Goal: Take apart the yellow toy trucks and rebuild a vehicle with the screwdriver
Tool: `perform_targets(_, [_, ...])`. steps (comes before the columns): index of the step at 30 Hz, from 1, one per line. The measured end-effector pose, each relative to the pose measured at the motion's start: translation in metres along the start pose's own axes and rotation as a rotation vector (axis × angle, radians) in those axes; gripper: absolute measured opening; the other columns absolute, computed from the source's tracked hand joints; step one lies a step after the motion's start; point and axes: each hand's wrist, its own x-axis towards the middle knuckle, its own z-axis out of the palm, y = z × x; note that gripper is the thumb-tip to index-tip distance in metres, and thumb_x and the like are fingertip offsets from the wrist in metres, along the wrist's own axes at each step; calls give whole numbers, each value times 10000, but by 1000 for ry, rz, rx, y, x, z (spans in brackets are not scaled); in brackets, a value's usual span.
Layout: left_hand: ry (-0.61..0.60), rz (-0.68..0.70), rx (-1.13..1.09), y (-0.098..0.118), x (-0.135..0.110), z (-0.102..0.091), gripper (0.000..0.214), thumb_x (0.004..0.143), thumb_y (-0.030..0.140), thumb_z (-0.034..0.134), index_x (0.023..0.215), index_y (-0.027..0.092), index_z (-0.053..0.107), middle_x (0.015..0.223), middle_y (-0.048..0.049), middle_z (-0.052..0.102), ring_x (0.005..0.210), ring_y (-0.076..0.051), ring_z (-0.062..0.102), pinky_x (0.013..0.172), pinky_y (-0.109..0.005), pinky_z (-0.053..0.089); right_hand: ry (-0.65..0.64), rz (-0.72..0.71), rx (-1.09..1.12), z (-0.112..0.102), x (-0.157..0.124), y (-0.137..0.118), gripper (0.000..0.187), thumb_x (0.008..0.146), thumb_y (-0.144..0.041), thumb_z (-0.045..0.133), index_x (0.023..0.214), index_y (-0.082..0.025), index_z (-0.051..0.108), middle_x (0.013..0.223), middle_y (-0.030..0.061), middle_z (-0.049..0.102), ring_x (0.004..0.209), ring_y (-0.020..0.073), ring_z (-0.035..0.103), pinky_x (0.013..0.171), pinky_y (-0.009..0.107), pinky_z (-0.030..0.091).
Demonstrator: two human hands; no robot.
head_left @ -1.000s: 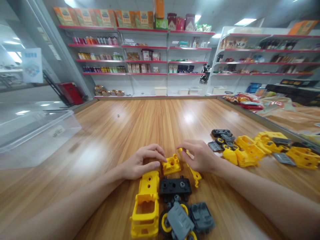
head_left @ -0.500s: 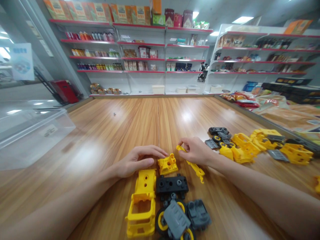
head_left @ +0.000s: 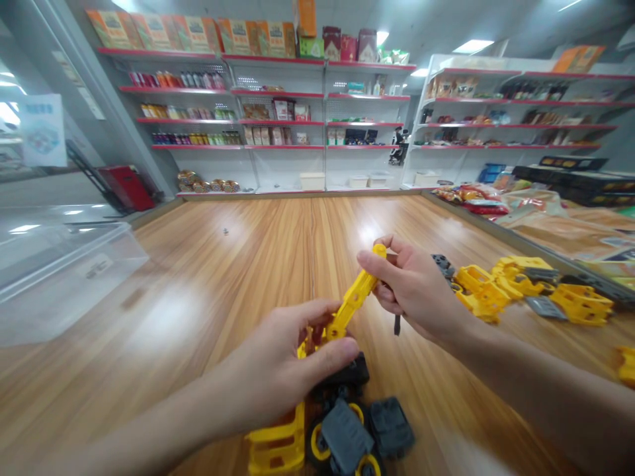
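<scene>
My right hand (head_left: pixel 409 277) pinches the upper end of a long yellow toy crane arm (head_left: pixel 354 299), which slants down to the left. A thin dark piece (head_left: pixel 397 324) sticks out below the right fingers; its kind is unclear. My left hand (head_left: pixel 297 357) is closed around a small yellow toy base piece (head_left: pixel 308 340), mostly hidden by the fingers. The arm's lower end meets this piece between left thumb and fingers; whether they are joined I cannot tell. Underneath lie a yellow truck body (head_left: pixel 278 449), partly covered, and a black chassis (head_left: pixel 347 373).
Near the front edge lie a grey part on wheels (head_left: pixel 347 433) and a dark grey part (head_left: pixel 391 426). More yellow toy parts (head_left: pixel 516 284) are heaped at the right. A clear plastic box (head_left: pixel 74 277) stands at the left, and stocked shelves (head_left: pixel 278 119) rise behind the wooden table (head_left: pixel 268 244).
My right hand has lifted the crane arm off the table and tilted it toward my left hand. The left hand has closed on the yellow base piece and come nearer.
</scene>
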Motion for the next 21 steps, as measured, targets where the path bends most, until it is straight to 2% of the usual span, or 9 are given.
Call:
perform_targets(2, [-54, -68, -98, 8, -6, 11, 348, 920, 452, 485, 829, 193, 699, 729, -18, 687, 626, -151, 595, 523, -236, 434, -25, 2, 48, 4, -5, -6, 306, 815, -398, 710, 851, -223, 462, 523, -103, 423, 360, 39, 305, 297, 137, 219])
perform_targets(3, [-68, -99, -134, 11, -8, 16, 395, 931, 458, 449, 768, 190, 689, 690, -20, 674, 606, -148, 590, 512, -233, 431, -11, -2, 59, 5, -7, -8, 291, 821, -392, 707, 851, -218, 476, 521, -99, 421, 360, 38, 301, 296, 137, 213])
perform_targets(8, [-88, -128, -111, 24, -19, 27, 458, 937, 474, 400, 721, 205, 701, 672, -31, 677, 596, -152, 610, 459, -226, 404, 120, -39, 9, -4, -4, -23, 270, 805, -349, 722, 787, -206, 493, 500, -89, 395, 352, 35, 274, 297, 153, 180])
perform_targets(10, [-81, -81, -34, 26, -21, 26, 402, 933, 458, 422, 777, 222, 707, 682, -17, 680, 579, -146, 602, 451, -226, 404, 38, 43, -108, -12, 0, -29, 266, 801, -379, 711, 797, -209, 507, 496, -81, 407, 353, 43, 279, 299, 161, 167])
perform_targets(12, [-6, 37, 86, 25, -22, 21, 282, 907, 435, 499, 865, 248, 705, 741, -5, 695, 609, -150, 612, 501, -235, 446, -116, 182, -333, -22, 3, -32, 250, 810, -411, 679, 808, -208, 532, 471, -78, 397, 345, 52, 281, 303, 174, 170])
perform_targets(15, [88, 186, 300, 20, -22, 13, 167, 874, 383, 580, 928, 270, 691, 825, -7, 702, 700, -172, 636, 611, -263, 497, -375, 271, -909, -36, 7, -25, 176, 819, -360, 627, 790, -189, 592, 491, -29, 486, 376, 84, 393, 341, 206, 244])
perform_targets(17, [32, 213, 426, 17, -22, 10, 140, 852, 366, 617, 906, 257, 685, 832, -17, 696, 728, -190, 636, 622, -279, 495, -479, 262, -1177, -41, 8, -12, 129, 783, -298, 625, 747, -174, 620, 541, 17, 578, 416, 109, 475, 376, 225, 277])
perform_targets(21, [-144, 201, 639, 15, -27, 18, 275, 697, 427, 774, 870, 226, 700, 859, -50, 689, 768, -238, 631, 636, -316, 485, -571, 310, -1270, -43, 9, 14, 197, 751, -343, 628, 674, -163, 655, 478, 30, 590, 380, 150, 510, 397, 260, 310])
